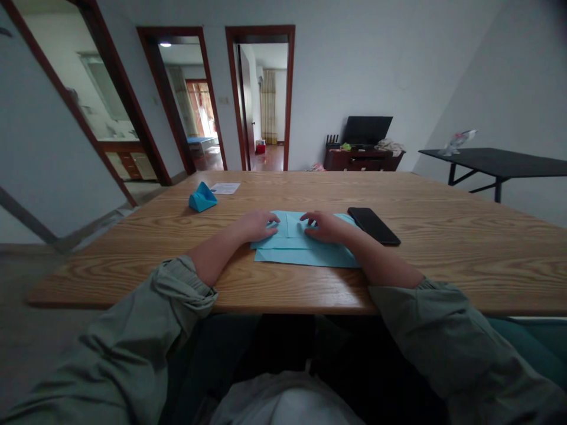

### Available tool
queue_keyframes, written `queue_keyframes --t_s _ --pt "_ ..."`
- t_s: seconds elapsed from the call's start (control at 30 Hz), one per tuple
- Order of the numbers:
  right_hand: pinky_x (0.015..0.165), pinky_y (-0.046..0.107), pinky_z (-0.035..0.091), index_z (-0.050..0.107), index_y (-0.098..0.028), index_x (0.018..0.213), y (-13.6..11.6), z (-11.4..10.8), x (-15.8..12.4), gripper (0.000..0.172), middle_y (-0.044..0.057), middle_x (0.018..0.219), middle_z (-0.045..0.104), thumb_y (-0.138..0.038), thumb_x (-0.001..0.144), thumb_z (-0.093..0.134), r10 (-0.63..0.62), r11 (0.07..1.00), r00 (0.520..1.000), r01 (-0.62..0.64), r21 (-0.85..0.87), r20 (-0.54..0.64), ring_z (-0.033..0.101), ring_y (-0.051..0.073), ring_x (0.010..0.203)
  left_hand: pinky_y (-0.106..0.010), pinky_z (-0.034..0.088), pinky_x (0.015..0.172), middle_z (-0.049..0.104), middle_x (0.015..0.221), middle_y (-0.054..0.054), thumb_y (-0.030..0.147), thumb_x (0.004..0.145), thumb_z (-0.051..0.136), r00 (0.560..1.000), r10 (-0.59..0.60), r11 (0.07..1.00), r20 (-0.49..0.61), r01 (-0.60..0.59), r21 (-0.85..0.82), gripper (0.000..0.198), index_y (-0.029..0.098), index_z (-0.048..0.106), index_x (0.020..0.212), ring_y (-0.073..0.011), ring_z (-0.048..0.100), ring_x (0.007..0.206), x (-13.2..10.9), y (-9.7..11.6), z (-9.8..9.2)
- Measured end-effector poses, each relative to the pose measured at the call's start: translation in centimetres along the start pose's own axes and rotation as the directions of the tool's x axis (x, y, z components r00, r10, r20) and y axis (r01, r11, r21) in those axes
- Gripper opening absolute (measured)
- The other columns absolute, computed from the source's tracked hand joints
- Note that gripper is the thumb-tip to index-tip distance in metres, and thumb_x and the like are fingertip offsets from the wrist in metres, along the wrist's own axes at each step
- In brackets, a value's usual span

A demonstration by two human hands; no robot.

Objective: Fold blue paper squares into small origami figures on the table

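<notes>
A light blue paper sheet [305, 254], partly folded, lies flat on the wooden table [443, 248] in front of me. My left hand [257, 224] rests on its left part with fingers laid flat and pressing down. My right hand [325, 227] presses on the right part of the sheet, fingers also stretched out flat. The fingertips of both hands nearly meet over a centre crease. Neither hand lifts the paper.
A folded blue paper shape [202, 198] stands at the far left of the table beside a small white paper slip [225, 188]. A black phone [373, 225] lies just right of the sheet. A black side table [500, 162] stands at the right.
</notes>
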State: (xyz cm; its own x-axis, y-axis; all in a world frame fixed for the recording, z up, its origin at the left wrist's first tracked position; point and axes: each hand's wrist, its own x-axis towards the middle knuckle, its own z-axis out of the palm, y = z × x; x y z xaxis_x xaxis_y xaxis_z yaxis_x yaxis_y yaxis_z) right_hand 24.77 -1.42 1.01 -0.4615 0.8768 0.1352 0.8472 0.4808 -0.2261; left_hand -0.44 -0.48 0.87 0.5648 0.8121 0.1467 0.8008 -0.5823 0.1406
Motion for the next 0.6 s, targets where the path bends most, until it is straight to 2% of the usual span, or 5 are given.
queue_keyframes --t_s 0.1,0.17,0.27,0.4,0.6 --pt "0.088 0.031 0.042 0.063 -0.024 0.116 -0.9 0.3 0.0 0.035 0.01 0.108 0.064 -0.034 0.083 0.054 -0.049 0.995 0.998 0.046 -0.091 -0.029 0.06 0.023 0.097 -0.034 0.038 0.096 0.063 0.116 -0.007 0.048 0.086 0.047 0.997 0.068 0.997 -0.026 -0.067 0.029 0.041 0.024 0.063 0.116 -0.0243 0.055 0.107 -0.1 0.6 0.2" --pt "0.089 0.033 0.042 0.064 -0.024 0.113 -1.4 0.5 0.0 0.034 0.011 0.108 0.063 -0.037 0.084 0.052 -0.062 0.991 0.998 0.057 -0.119 -0.033 0.059 0.025 0.099 -0.035 0.038 0.096 0.063 0.117 -0.008 0.053 0.085 0.046 0.997 0.07 0.997 -0.019 -0.07 0.012 0.045 0.024 0.062 0.116 -0.0255 0.055 0.108 0.0 0.9 0.4" --pt "0.088 0.033 0.042 0.063 -0.023 0.116 -1.7 0.6 0.1 0.039 0.011 0.107 0.064 -0.043 0.083 0.054 -0.064 0.994 0.997 0.061 -0.09 -0.032 0.059 0.024 0.098 -0.035 0.039 0.095 0.062 0.118 -0.009 0.062 0.079 0.052 1.0 -0.003 0.999 -0.016 0.003 -0.052 0.059 0.023 0.058 0.122 -0.027 0.055 0.109 0.3 1.0 0.6" --pt "0.085 0.031 0.044 0.054 -0.018 0.127 -0.9 0.5 0.3 0.058 0.011 0.11 0.064 -0.05 0.079 0.059 -0.056 0.998 0.998 0.056 0.016 -0.019 0.06 0.023 0.095 -0.033 0.043 0.089 0.062 0.117 -0.009 0.065 0.065 0.065 0.993 -0.113 0.976 0.022 0.115 -0.185 0.076 0.022 0.053 0.126 -0.0261 0.058 0.104 0.7 0.6 0.5" --pt "0.082 0.032 0.046 0.05 -0.019 0.134 0.2 0.2 0.3 0.077 0.011 0.111 0.063 -0.057 0.07 0.066 0.065 0.989 0.996 -0.073 0.129 0.063 0.061 0.023 0.092 -0.029 0.046 0.079 0.059 0.12 -0.012 0.064 0.052 0.074 0.969 -0.207 0.921 0.134 0.239 -0.308 0.105 0.02 0.035 0.139 -0.0246 0.06 0.099 0.9 -0.5 0.6"
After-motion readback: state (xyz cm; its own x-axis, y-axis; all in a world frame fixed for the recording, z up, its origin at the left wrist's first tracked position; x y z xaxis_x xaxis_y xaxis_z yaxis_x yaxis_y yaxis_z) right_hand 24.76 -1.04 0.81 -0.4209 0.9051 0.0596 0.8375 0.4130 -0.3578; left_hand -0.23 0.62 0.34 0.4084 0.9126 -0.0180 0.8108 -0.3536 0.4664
